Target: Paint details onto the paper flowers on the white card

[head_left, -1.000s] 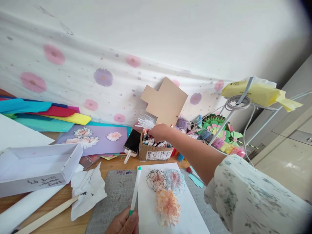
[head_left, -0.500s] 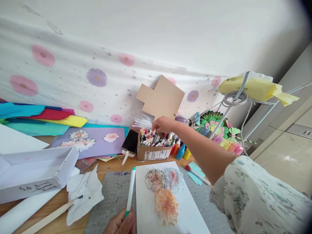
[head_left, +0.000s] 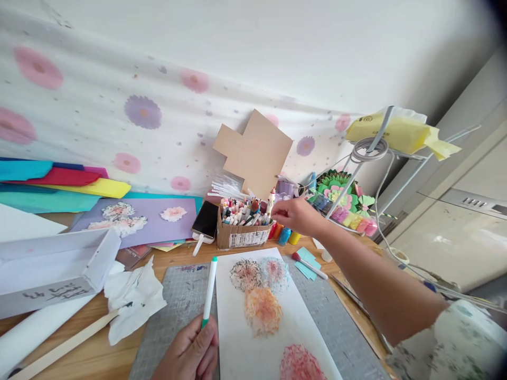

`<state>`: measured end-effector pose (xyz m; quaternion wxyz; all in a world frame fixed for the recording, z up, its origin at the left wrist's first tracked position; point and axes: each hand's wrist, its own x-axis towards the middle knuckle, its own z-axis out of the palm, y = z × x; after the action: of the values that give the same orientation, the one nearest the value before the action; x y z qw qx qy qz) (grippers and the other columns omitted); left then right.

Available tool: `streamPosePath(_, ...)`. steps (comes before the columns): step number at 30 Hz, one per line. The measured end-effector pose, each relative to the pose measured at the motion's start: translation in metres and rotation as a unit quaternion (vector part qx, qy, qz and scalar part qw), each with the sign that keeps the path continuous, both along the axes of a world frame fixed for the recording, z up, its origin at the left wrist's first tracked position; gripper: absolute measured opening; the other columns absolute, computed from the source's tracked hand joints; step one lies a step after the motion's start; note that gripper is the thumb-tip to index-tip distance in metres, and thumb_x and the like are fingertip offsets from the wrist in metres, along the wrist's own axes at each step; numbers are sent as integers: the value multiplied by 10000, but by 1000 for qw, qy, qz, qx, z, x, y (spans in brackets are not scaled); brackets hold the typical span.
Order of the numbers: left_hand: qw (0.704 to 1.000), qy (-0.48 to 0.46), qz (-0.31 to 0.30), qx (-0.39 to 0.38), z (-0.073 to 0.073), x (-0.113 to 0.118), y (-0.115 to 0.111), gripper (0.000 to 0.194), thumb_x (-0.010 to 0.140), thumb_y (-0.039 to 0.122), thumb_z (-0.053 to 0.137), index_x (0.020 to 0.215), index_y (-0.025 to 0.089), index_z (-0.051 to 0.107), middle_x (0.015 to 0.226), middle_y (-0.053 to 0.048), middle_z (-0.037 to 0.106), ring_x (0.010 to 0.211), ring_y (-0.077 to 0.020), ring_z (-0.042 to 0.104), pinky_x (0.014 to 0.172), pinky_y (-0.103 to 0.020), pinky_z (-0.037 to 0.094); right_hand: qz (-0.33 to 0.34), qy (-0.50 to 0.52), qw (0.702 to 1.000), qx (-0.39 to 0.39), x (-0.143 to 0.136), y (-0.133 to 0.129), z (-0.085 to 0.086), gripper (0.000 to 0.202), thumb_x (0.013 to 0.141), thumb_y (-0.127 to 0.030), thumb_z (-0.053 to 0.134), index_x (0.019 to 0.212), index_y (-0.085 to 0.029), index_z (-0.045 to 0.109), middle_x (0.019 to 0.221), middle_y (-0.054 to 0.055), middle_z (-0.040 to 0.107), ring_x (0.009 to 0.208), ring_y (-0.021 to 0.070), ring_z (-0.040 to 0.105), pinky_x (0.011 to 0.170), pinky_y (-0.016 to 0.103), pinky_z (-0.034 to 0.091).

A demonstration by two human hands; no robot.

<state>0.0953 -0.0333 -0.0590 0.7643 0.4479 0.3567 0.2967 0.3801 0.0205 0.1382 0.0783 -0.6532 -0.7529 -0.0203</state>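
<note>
My left hand (head_left: 195, 348) is closed around the green end of a white marker (head_left: 209, 293), which stands upright with its green tip at the top. Just right of the pen-filled cardboard box (head_left: 242, 237), my right hand (head_left: 295, 215) has its fingers pinched together. A slim white object with a red tip (head_left: 271, 199) rises at those fingertips; whether they grip it is unclear. Under the left hand's side lies a white sheet (head_left: 233, 338) with fluffy drawn flowers: a black-and-red one (head_left: 245, 274), a blue one (head_left: 274, 274), an orange one (head_left: 263, 311) and a red one (head_left: 303, 364).
Small paint bottles (head_left: 284, 236) stand beside the box. A makeup-style brush (head_left: 309, 265) lies on blue paper slips. Left are a phone (head_left: 206, 220), a purple sheet (head_left: 150, 211), crumpled tissue (head_left: 137, 301) and a white tray (head_left: 51, 264). A grey cutting mat (head_left: 170, 316) underlies the sheet.
My right hand has moved from above the pens in the box to the right, beside its edge. The view has shifted, showing more of the sheet. My left hand still holds the marker.
</note>
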Motion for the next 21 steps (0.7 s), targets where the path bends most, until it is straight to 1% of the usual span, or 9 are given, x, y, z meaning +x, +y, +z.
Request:
streamPosePath(2, 1000, -1, -10, 11, -1, 0, 2, 558, 707, 726, 591, 669, 175, 508, 446, 80, 308, 386, -66, 316, 421, -196, 222, -26, 9, 999, -30, 3, -7, -23, 256, 930, -359, 545, 1043, -139, 610, 924, 31, 644, 796, 135, 624, 751, 338, 543)
streamPosePath(4, 1000, -1, -12, 16, 0, 1, 3, 567, 688, 733, 605, 663, 175, 504, 443, 80, 306, 384, -66, 316, 418, -196, 222, -47, 16, 998, -48, -1, -7, -44, 305, 928, -372, 546, 1134, -150, 580, 1011, 52, 637, 845, 148, 628, 765, 351, 550)
streamPosePath(6, 1000, 2, -4, 15, 3, 1, 4, 578, 653, 735, 639, 647, 176, 493, 443, 80, 307, 383, -65, 312, 414, -197, 219, -68, 18, 996, -55, -12, -1, -62, 346, 922, -380, 554, 1187, -158, 555, 1092, 70, 619, 916, 172, 624, 804, 382, 548)
streamPosePath(8, 1000, 7, 4, 14, 6, 0, 3, 587, 619, 735, 671, 635, 177, 487, 443, 81, 301, 380, -64, 302, 409, -199, 216, -97, 18, 994, -56, -24, 9, -74, 365, 917, -380, 560, 1211, -163, 543, 1146, 81, 602, 971, 190, 615, 833, 404, 542)
streamPosePath(11, 1000, 10, 10, 17, 10, -1, 2, 577, 626, 725, 676, 641, 177, 498, 449, 76, 314, 388, -69, 309, 410, -201, 235, -140, 19, 988, -60, -38, 25, -84, 360, 917, -373, 561, 1209, -163, 544, 1172, 86, 591, 997, 198, 608, 843, 409, 539)
streamPosePath(15, 999, 12, 13, 31, 12, -2, 3, 549, 659, 704, 664, 646, 176, 512, 453, 71, 326, 400, -76, 317, 409, -203, 258, -173, 26, 982, -66, -43, 37, -89, 343, 916, -373, 563, 1187, -163, 558, 1174, 85, 592, 1007, 198, 605, 851, 409, 536)
streamPosePath(18, 998, 28, 25, 58, 14, -4, 4, 530, 683, 687, 656, 655, 172, 529, 454, 64, 352, 421, -86, 348, 428, -208, 300, -181, 34, 982, -52, -43, 35, -90, 334, 918, -378, 559, 1175, -165, 565, 1161, 82, 598, 999, 194, 608, 848, 403, 536)
streamPosePath(21, 992, 36, 68, 104, 20, -7, 8, 474, 738, 633, 640, 692, 170, 549, 463, 60, 375, 445, -99, 374, 449, -215, 338, -177, 41, 983, -24, -43, 26, -88, 328, 920, -378, 555, 1171, -167, 567, 1157, 80, 600, 996, 192, 609, 848, 400, 536)
